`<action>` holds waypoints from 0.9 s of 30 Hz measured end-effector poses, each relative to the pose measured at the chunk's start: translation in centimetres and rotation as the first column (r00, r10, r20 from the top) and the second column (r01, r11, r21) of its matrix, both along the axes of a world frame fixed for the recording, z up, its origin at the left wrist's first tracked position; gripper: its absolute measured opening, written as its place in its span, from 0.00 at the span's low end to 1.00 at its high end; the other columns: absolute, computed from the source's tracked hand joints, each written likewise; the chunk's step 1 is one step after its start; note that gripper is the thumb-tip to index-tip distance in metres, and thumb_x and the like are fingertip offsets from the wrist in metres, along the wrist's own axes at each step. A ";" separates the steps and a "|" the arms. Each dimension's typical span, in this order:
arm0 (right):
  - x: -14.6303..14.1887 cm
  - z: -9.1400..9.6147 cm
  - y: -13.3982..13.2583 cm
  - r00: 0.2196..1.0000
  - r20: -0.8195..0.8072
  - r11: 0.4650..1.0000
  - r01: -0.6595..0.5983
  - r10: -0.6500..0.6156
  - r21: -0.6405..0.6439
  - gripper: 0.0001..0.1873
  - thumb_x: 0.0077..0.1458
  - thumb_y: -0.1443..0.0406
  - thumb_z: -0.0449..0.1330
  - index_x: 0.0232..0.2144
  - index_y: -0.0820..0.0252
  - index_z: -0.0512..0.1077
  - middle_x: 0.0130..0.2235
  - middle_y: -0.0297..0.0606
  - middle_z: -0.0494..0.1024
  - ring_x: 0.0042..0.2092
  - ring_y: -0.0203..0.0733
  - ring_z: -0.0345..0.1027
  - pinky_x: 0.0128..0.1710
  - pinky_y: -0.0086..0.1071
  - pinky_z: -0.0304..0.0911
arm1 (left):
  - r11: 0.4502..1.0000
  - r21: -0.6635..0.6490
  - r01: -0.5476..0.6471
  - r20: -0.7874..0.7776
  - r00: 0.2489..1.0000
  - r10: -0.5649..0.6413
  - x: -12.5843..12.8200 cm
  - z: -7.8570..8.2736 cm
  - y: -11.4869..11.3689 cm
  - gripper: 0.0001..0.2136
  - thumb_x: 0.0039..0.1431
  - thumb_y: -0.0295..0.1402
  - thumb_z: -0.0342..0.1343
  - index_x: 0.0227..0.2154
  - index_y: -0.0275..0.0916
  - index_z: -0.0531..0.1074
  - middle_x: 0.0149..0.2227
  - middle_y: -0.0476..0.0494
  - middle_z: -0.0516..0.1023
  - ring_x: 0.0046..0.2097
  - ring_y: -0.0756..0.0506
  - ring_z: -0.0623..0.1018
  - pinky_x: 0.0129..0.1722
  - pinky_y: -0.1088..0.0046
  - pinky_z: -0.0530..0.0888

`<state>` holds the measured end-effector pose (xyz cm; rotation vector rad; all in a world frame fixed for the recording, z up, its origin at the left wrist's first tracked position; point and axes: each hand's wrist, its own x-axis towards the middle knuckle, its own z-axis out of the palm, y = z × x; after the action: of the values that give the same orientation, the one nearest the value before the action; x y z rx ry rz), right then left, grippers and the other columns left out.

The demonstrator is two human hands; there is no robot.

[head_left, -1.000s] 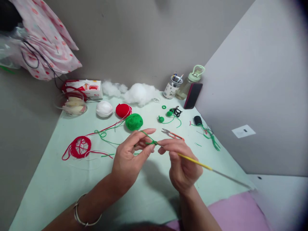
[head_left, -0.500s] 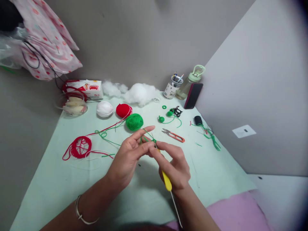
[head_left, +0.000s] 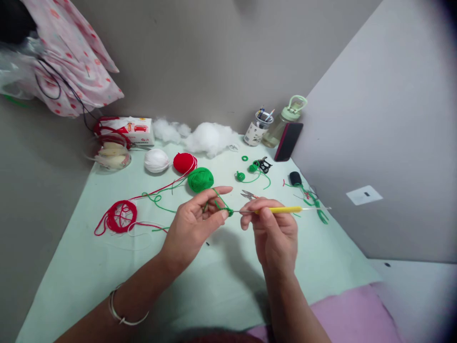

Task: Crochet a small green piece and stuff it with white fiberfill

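Observation:
Between thumb and fingers, my left hand point(head_left: 194, 224) pinches a small green crochet piece point(head_left: 230, 212), and green yarn runs over its raised index finger. My right hand point(head_left: 276, 233) is closed round the yellow handle of a crochet hook point(head_left: 285, 209), held nearly level. The hook's thin metal tip reaches left to the green piece. Behind my left hand lies a ball of green yarn point(head_left: 200, 179). Thread snips point(head_left: 249, 194) show partly behind my right hand.
A red ball point(head_left: 184, 163), a white ball point(head_left: 156, 161) and a red yarn coil point(head_left: 122, 216) lie leftward. White stuffing point(head_left: 210, 139) lines the wall. Small green crocheted pieces point(head_left: 240, 176), a leaning phone point(head_left: 289, 142) and a bottle point(head_left: 282, 125) stand or lie toward the right.
My right hand has moved right and turned the crochet hook from steeply slanted to nearly level, drawing its handle away from the green piece. My left hand has stayed nearly in place.

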<state>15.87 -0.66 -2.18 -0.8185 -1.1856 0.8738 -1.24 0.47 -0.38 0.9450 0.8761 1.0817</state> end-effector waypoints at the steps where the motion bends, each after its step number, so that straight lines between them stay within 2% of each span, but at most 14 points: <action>1: -0.1 -0.1 0.1 1.000 0.018 1.000 -0.017 0.017 0.000 0.09 0.69 0.62 0.63 0.38 0.56 0.83 0.34 0.38 0.84 0.31 0.39 0.76 0.28 0.33 0.75 | 1.000 -0.011 0.024 0.018 1.000 -0.023 0.1 -0.1 0.0 0.17 0.60 0.32 0.70 0.52 0.45 0.84 0.35 0.51 0.76 0.37 0.50 0.74 0.42 0.73 0.73; 3: -0.2 -0.4 0.2 0.996 0.091 1.000 0.000 -0.002 0.015 0.08 0.68 0.62 0.63 0.39 0.54 0.83 0.37 0.38 0.84 0.35 0.40 0.77 0.33 0.35 0.76 | 0.997 -0.037 0.061 0.057 0.997 -0.059 0.4 -0.3 -0.1 0.16 0.60 0.33 0.70 0.52 0.45 0.84 0.36 0.49 0.79 0.37 0.49 0.75 0.43 0.72 0.74; 6: -0.4 -0.5 -0.2 0.981 0.177 0.994 0.068 -0.082 0.081 0.08 0.69 0.65 0.63 0.42 0.51 0.84 0.38 0.38 0.85 0.36 0.40 0.77 0.34 0.35 0.76 | 0.997 -0.054 0.050 0.094 0.995 -0.045 0.8 -0.5 -0.1 0.16 0.60 0.35 0.71 0.51 0.44 0.84 0.34 0.49 0.78 0.36 0.49 0.75 0.42 0.72 0.74; 10: -0.6 -0.4 -0.7 0.963 0.255 0.986 0.050 -0.090 0.161 0.11 0.68 0.68 0.63 0.45 0.50 0.85 0.41 0.40 0.85 0.39 0.42 0.79 0.35 0.36 0.77 | 0.993 -0.101 0.061 0.155 0.987 -0.045 0.7 -0.3 0.1 0.22 0.56 0.33 0.74 0.55 0.44 0.82 0.32 0.53 0.75 0.29 0.54 0.72 0.35 0.76 0.72; 14: -0.3 -0.3 -0.2 1.000 0.001 0.999 -0.016 0.016 0.044 0.08 0.69 0.62 0.63 0.41 0.52 0.84 0.37 0.37 0.83 0.32 0.38 0.77 0.30 0.33 0.76 | 0.952 -0.214 0.218 0.306 0.941 -0.147 0.2 0.0 0.2 0.25 0.57 0.33 0.73 0.58 0.43 0.80 0.28 0.56 0.69 0.21 0.58 0.62 0.23 0.79 0.63; 16: 0.0 -0.1 0.2 0.993 -0.105 0.997 -0.057 0.052 -0.046 0.10 0.68 0.59 0.64 0.37 0.56 0.82 0.33 0.36 0.81 0.27 0.36 0.74 0.26 0.31 0.73 | 0.924 -0.234 0.302 0.369 0.907 -0.203 -0.1 0.1 0.3 0.22 0.58 0.32 0.72 0.56 0.44 0.81 0.32 0.54 0.71 0.20 0.60 0.59 0.20 0.80 0.59; 19: 0.6 0.2 0.7 0.981 -0.173 0.977 -0.118 0.086 -0.180 0.12 0.65 0.58 0.66 0.33 0.58 0.79 0.29 0.35 0.79 0.24 0.34 0.69 0.21 0.28 0.68 | 0.902 -0.204 0.380 0.422 0.866 -0.269 -0.4 0.0 0.4 0.18 0.59 0.31 0.70 0.53 0.45 0.84 0.36 0.51 0.73 0.20 0.62 0.55 0.19 0.80 0.56; 21: 0.7 0.2 0.7 0.972 -0.206 0.958 -0.165 0.117 -0.236 0.12 0.65 0.57 0.66 0.32 0.58 0.78 0.29 0.35 0.78 0.23 0.33 0.66 0.20 0.27 0.65 | 0.912 -0.177 0.369 0.420 0.867 -0.269 -0.3 -0.2 0.4 0.16 0.59 0.31 0.70 0.51 0.46 0.85 0.36 0.50 0.73 0.20 0.61 0.54 0.19 0.79 0.55; 23: 0.5 0.1 0.6 0.971 -0.195 0.957 -0.180 0.137 -0.225 0.13 0.65 0.55 0.66 0.33 0.58 0.77 0.29 0.35 0.79 0.24 0.34 0.67 0.21 0.28 0.66 | 0.941 -0.153 0.301 0.370 0.901 -0.228 0.0 -0.3 0.2 0.17 0.58 0.31 0.72 0.50 0.47 0.85 0.35 0.51 0.74 0.21 0.60 0.55 0.20 0.78 0.57; 25: 0.1 -0.2 0.3 0.989 -0.101 0.983 -0.119 0.106 -0.139 0.12 0.66 0.55 0.65 0.35 0.56 0.79 0.32 0.37 0.82 0.28 0.36 0.72 0.25 0.30 0.71 | 0.975 -0.125 0.184 0.270 0.952 -0.145 0.4 -0.4 0.0 0.18 0.57 0.32 0.73 0.51 0.49 0.85 0.34 0.52 0.74 0.23 0.58 0.59 0.22 0.78 0.60; 27: -0.3 -0.4 0.0 0.999 0.039 1.000 -0.006 0.007 -0.025 0.09 0.67 0.58 0.65 0.38 0.54 0.82 0.37 0.39 0.85 0.33 0.40 0.76 0.29 0.33 0.74 | 0.992 -0.097 0.080 0.167 0.984 -0.063 0.6 -0.6 -0.1 0.19 0.57 0.31 0.73 0.52 0.48 0.84 0.32 0.53 0.73 0.24 0.56 0.63 0.24 0.78 0.62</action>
<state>15.54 -0.61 -2.54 -0.8559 -1.2144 0.8834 -0.60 0.37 -0.97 0.7843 0.7499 1.0269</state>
